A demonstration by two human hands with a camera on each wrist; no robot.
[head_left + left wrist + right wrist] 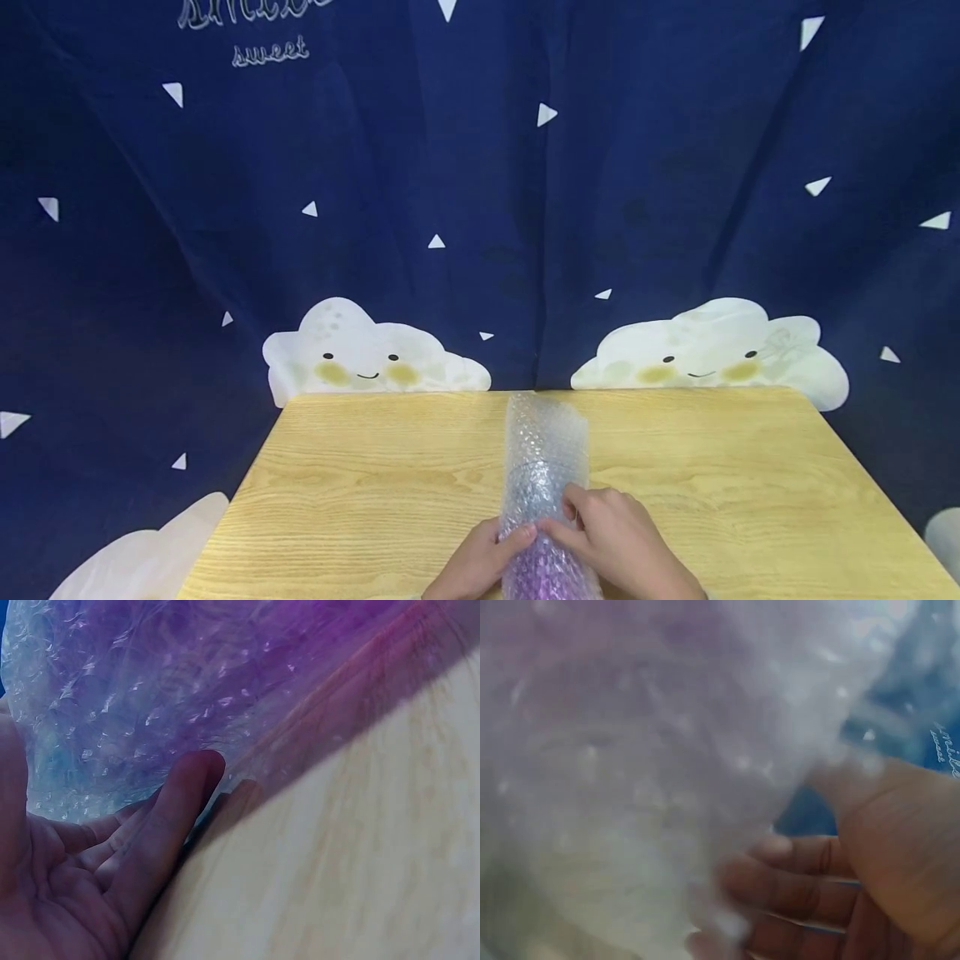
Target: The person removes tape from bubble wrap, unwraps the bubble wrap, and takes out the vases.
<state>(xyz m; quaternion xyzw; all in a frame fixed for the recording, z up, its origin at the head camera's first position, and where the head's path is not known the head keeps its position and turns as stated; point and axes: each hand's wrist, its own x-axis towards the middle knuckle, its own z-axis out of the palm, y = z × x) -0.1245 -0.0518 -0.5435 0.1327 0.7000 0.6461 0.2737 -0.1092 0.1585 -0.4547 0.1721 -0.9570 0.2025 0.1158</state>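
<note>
A long bundle in clear bubble wrap (534, 433) lies lengthwise in front of me. Something purple (543, 571) shows through its near part, bluish tones through the middle, and the far end looks like plain wrap. My left hand (476, 560) grips the bundle from the left, thumb over the top; in the left wrist view its fingers (169, 817) reach along the underside by the tabletop. From the right, my right hand (618, 537) pinches the wrap between thumb and curled fingers, its thumb tip close to the left thumb. The right wrist view is blurred by wrap near the lens.
The bundle rests on a light wood-grain table (375, 475), its far end near the back edge. Behind hangs a dark blue curtain (465, 167) with white triangles and smiling clouds, which also drops past both sides of the table.
</note>
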